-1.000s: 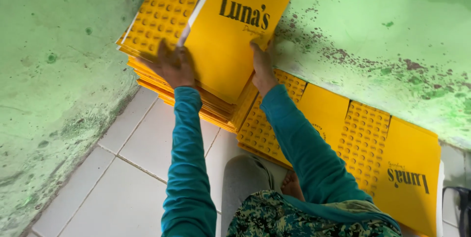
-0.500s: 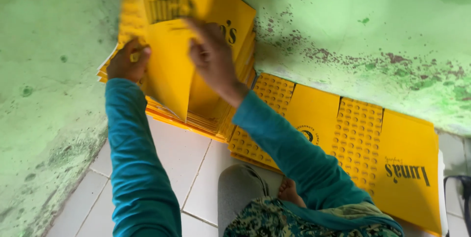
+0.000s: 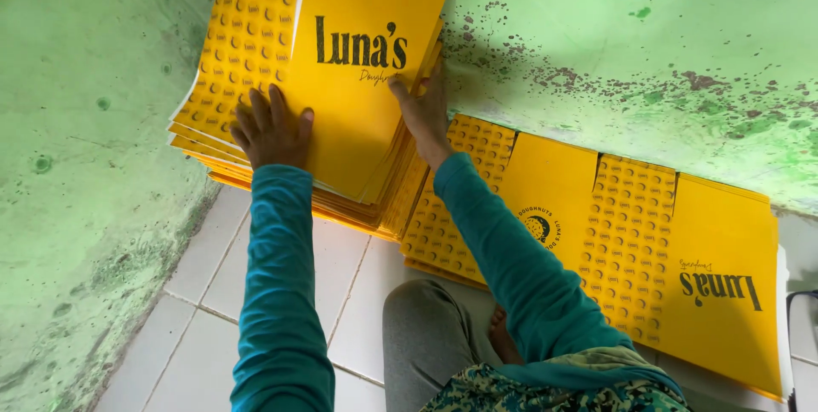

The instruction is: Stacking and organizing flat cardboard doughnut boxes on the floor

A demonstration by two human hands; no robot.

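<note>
Both hands now flat on yellow box stack [image 3: 341, 97], L hand [image 3: 271, 131], R hand [image 3: 423, 109]

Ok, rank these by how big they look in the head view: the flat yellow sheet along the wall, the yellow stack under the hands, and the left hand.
1. Flat yellow sheet along the wall: largest.
2. Yellow stack: close behind; it runs off the top edge, so this order is unsure.
3. Left hand, flat on the stack: clearly smallest.

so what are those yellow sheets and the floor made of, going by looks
Yellow sheets: probably printed card, matte; thin pale edges show in the stack and they lie flat, unfolded. Floor: looks like glazed white ceramic tile, with grout lines and a slight sheen.
</note>
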